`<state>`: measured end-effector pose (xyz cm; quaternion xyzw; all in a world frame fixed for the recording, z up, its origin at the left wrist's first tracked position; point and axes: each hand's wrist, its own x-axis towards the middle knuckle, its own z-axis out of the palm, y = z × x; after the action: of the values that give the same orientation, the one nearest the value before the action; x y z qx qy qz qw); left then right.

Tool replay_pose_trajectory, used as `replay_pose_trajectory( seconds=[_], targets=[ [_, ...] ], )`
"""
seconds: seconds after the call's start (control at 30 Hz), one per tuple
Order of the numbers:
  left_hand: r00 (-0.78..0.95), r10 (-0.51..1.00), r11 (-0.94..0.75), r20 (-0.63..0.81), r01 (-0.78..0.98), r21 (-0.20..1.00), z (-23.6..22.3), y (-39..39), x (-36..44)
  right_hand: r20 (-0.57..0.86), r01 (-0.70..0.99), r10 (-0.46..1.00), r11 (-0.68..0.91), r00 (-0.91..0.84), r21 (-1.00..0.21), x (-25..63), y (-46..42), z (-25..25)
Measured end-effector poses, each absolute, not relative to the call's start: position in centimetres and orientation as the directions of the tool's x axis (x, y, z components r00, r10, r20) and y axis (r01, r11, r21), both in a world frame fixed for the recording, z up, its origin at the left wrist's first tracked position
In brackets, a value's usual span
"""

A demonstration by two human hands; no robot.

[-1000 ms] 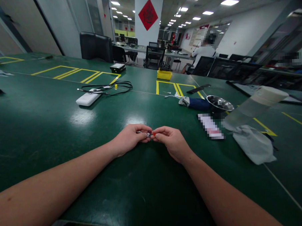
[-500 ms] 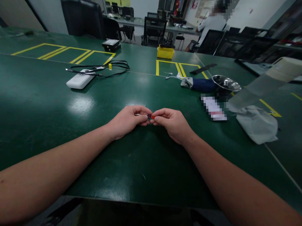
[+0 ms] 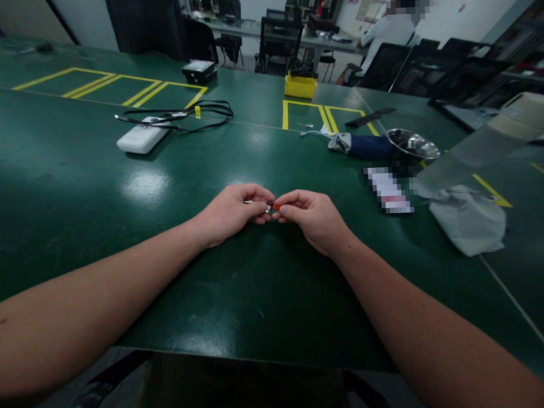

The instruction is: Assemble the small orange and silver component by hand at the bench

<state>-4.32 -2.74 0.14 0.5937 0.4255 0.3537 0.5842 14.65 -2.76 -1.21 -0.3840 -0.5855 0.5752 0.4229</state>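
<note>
My left hand (image 3: 232, 212) and my right hand (image 3: 313, 217) rest on the green table (image 3: 72, 176), fingertips meeting in the middle. Between them is a tiny part (image 3: 271, 206), metallic on the left side and red-orange on the right. My left fingers pinch the metallic end and my right fingers pinch the red end. The part is too small to make out further. Both forearms lie on the table's near edge.
A white power bank (image 3: 142, 139) with a black cable (image 3: 200, 111) lies at the back left. To the right are a grey cloth (image 3: 471, 222), a steel bowl (image 3: 412, 144), a blue-and-grey bundle (image 3: 359, 146) and a yellow bin (image 3: 300, 86). A person sits far behind.
The view has tilted down and the table looks closer. My hands keep the same pinch on the small part, with only slight finger shifts.
</note>
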Motion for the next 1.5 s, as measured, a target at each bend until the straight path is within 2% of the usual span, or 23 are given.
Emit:
replay_pose_trajectory(
  seconds=[0.47,0.7,1.13,1.5],
  targets=[
    [0.360,0.931,0.034,-0.060,0.080,0.996,0.04,-2.65,-4.28,0.051,-0.047,0.942,0.037,-0.332,-0.998,14.64,-2.66,-1.30],
    [0.361,0.933,-0.057,0.001,0.144,0.988,0.23,-2.81,-4.28,0.061,0.002,0.949,0.064,-0.310,-0.998,14.61,-2.65,-1.35],
    [0.401,0.915,0.018,-0.051,0.085,0.996,-0.28,-2.41,-4.39,-0.056,-0.094,0.941,-0.092,-0.333,-0.991,14.60,-2.37,-1.19],
    [0.407,0.911,0.062,-0.070,0.034,0.998,-0.28,-2.52,-4.33,-0.067,-0.124,0.940,-0.114,-0.335,-0.986,14.51,-2.46,-0.94]
  ],
)
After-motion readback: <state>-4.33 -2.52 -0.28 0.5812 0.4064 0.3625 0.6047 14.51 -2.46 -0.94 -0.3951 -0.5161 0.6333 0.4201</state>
